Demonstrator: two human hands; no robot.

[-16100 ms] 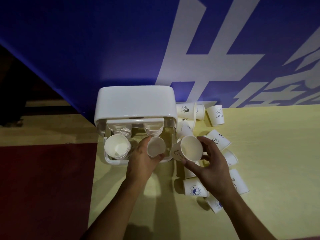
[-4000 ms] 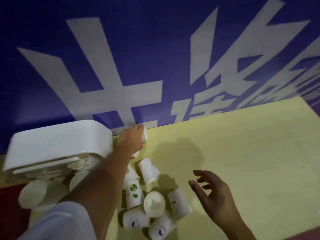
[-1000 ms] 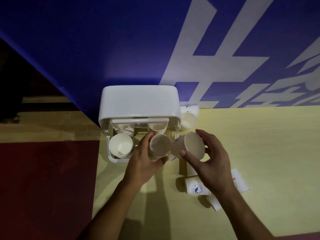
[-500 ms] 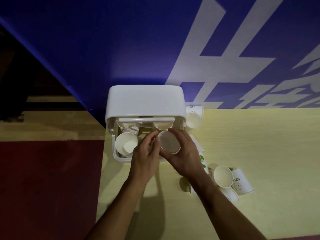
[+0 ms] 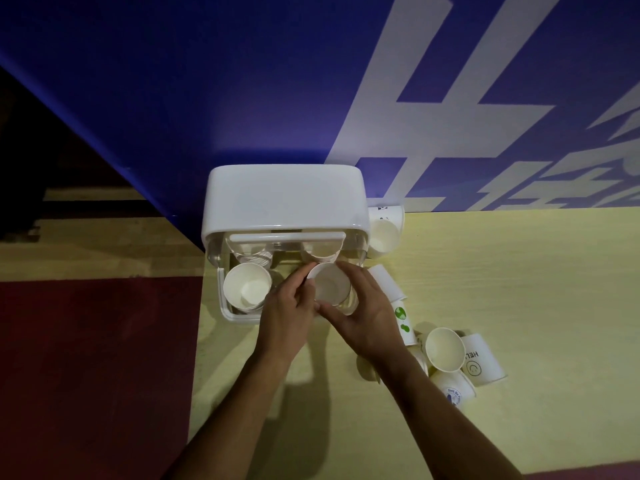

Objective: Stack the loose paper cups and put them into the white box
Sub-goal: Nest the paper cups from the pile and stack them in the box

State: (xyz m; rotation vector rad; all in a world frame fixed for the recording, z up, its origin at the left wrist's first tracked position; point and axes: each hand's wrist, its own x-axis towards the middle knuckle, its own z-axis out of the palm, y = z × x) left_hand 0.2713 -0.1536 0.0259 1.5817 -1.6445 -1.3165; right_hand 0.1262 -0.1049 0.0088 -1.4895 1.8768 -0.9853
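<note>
Moved into the white box point(image 5: 284, 199), the paper cup point(image 5: 329, 284) sits pinched between left hand point(image 5: 289, 317) and right hand point(image 5: 367, 313) grips.

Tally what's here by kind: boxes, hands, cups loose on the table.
Box: 1
Hands: 2, left hand and right hand, both gripping the held cup
Loose cups: 7 in sight, one half behind the right arm
Total: 10, without the held cup

We see a dim scene lit from above: the glossy white plastic box point(image 5: 284, 199) shows soft sheen, arm shadows fall toward us across the pale yellow wooden tabletop point(image 5: 519, 306), and the edges bend.
</note>
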